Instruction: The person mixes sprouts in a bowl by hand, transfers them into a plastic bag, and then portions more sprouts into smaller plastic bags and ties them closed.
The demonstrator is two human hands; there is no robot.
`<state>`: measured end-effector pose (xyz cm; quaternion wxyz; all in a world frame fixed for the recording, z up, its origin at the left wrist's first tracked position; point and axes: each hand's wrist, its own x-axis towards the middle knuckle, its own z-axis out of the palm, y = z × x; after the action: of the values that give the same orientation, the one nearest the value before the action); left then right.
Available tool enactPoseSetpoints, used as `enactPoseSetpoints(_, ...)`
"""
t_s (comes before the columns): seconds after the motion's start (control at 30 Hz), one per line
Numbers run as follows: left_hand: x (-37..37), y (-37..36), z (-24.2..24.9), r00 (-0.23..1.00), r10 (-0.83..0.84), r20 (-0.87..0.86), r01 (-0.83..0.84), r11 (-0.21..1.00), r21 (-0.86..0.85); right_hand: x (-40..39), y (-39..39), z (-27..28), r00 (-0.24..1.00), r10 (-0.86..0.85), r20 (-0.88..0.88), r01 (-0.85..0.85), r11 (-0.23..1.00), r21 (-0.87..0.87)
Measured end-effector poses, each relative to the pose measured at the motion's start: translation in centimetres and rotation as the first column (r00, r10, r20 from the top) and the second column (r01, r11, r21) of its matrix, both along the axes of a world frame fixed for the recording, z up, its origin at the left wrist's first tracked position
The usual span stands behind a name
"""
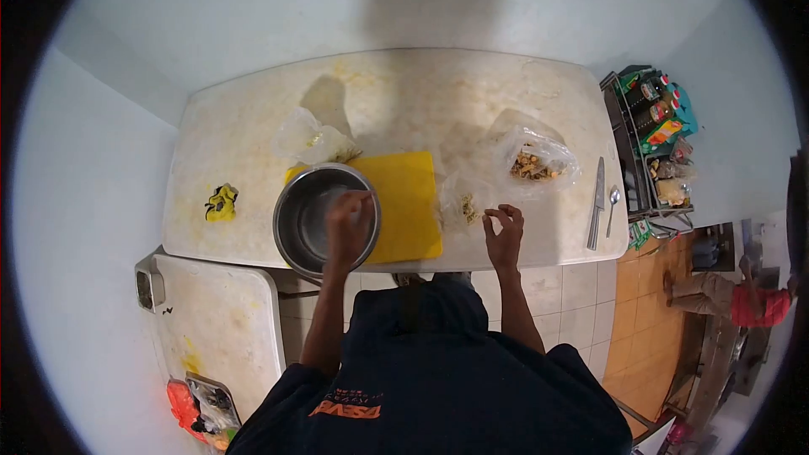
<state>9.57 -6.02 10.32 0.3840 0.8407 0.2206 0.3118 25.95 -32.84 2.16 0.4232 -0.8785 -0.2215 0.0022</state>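
Note:
My left hand is over the metal bowl, with its fingers curled together and somewhat blurred. What it holds, if anything, I cannot make out. The bowl overlaps the left part of a yellow cutting board. My right hand has thumb and fingertips pinched at the edge of a clear plastic bag, which has small pale-green bits in it. Beyond that hand lies another clear bag of brown and orange pieces. Behind the bowl rests a third plastic bag with greenish contents.
A knife and a spoon lie at the table's right end. On the left is a crumpled yellow-and-black item. A rack of bottles stands at the right. A person in a red top is at far right.

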Motion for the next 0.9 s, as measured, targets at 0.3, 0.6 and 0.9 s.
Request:
enactPoseSetpoints(0.3, 10.5, -9.5, -9.5, 0.921, -0.137, -0.363, 0.197, 0.971, 0.133, 2.2, -1.1, -6.0, 0.966, 0.248, -0.074, -0.245, 0.968, 0.052)
enactPoseSetpoints(0.6, 9.4, -7.6, -9.0, 0.958, -0.172, -0.231, 0.142, 0.98, -0.14, 2.9, -3.5, 3.7, 0.866, 0.382, -0.323, -0.334, 0.922, 0.195)
enactPoseSetpoints(0.9, 4.5, -5.4, -5.3, 0.946, 0.017, -0.322, -0.035, 0.998, -0.048, 13.8, -16.4, -5.2, 0.958, -0.254, 0.134, 0.268, 0.958, -0.098)
